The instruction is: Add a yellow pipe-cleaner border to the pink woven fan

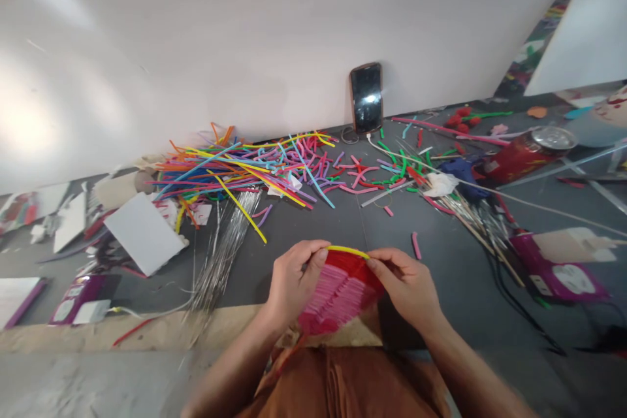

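Note:
Between my hands is a fan-shaped piece with a ribbed pink middle and a red border, close to my lap. A yellow pipe cleaner curves along its upper edge. My left hand is closed, pinching the pipe cleaner's left end against the piece with thumb and finger. At the other end, the thumb and fingers of my right hand are pressed together on the yellow strip and the red edge. Part of the piece's left side is hidden behind my left hand.
A heap of coloured pipe cleaners lies at the back, with thin wires in front. A phone leans against the white panel. Rightward are a red can, a cable and a purple box; a white card lies left.

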A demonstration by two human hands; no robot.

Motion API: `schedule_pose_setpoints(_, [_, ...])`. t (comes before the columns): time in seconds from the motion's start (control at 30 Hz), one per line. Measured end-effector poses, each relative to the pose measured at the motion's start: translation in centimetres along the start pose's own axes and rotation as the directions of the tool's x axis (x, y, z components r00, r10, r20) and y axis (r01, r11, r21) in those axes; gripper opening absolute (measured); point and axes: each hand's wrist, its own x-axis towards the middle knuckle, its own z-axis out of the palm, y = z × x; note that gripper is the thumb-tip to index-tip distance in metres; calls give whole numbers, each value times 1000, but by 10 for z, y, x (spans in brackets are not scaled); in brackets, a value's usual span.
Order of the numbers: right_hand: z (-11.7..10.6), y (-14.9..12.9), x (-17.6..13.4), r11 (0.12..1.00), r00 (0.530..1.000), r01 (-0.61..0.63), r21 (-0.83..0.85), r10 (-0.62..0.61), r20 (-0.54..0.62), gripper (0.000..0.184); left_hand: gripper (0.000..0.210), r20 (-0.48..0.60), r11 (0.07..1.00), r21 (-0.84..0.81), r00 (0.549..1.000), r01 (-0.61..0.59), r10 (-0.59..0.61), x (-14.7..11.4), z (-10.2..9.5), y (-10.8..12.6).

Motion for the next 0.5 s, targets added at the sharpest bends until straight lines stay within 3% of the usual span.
schedule_pose_setpoints(0.27, [-4,10,7,995,976,-15,-97,-6,-218,23,30,176,950,-179,959,254,-223,-19,-2,-27])
schedule_pose_setpoints(0.5, [-8,14,11,985,966,-35,-170,-10,-259,26,35,362,863,-257,872,434,-331,-43,-6,-43])
